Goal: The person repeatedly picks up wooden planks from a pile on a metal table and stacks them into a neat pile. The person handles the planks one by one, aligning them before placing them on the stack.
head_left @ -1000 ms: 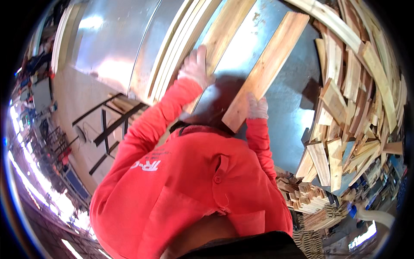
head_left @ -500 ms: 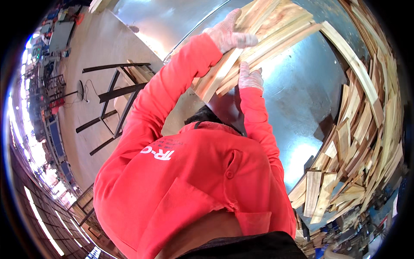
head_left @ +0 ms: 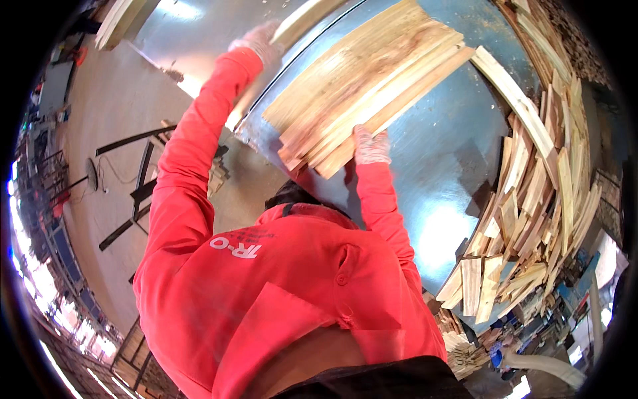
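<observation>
Several pale wooden boards (head_left: 359, 66) lie side by side at a slant on the grey metal tabletop (head_left: 438, 126). My right hand (head_left: 372, 145), in a whitish glove, grips their near right edge, thumb along the outermost strip; its other fingers are partly hidden. Off to the left of the boards, my gloved left hand (head_left: 258, 41) is closed on a long wooden strip (head_left: 309, 18). That strip runs along the dark seam of the tabletop, and both it and the hand are blurred by motion.
A large heap of loose wooden strips (head_left: 531, 193) covers the right side, with one long strip (head_left: 518, 93) leaning toward the boards. More timber (head_left: 123, 23) sits at the far left corner. A dark metal frame (head_left: 139, 186) stands on the floor at left.
My left hand has left the boards and swung left with a wooden strip. My right hand stays at the boards' near edge. The whole view has shifted slightly.
</observation>
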`<state>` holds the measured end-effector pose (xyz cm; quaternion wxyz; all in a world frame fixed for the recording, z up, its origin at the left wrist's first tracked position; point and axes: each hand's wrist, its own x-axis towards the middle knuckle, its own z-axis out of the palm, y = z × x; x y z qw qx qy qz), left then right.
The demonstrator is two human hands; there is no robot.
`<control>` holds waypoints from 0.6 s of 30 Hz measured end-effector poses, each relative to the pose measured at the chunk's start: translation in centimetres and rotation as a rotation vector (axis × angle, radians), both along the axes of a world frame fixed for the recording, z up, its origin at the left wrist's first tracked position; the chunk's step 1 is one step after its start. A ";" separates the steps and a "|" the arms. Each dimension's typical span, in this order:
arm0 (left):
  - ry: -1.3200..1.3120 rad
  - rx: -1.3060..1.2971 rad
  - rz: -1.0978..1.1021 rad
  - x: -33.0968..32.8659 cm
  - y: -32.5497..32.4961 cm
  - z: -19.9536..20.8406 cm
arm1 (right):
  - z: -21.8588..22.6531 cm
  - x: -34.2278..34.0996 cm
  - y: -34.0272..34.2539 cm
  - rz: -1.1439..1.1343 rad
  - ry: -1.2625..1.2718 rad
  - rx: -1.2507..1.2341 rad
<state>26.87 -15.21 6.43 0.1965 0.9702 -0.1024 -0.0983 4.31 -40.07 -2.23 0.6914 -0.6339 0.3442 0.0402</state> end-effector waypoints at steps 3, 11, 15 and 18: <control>0.209 0.138 0.009 -0.8 -4.5 -0.9 | -1.3 1.1 1.1 0.195 0.092 -0.256; 0.447 -0.415 -0.125 -3.4 -5.5 -4.6 | 6.1 5.2 3.9 0.070 0.159 -0.769; 0.898 -1.014 -0.003 -3.5 -5.6 -4.7 | 8.8 4.1 -0.1 0.052 0.348 -0.513; 0.552 -0.618 -0.106 -0.1 -5.9 -8.2 | 9.2 2.8 -2.1 0.075 0.395 -0.502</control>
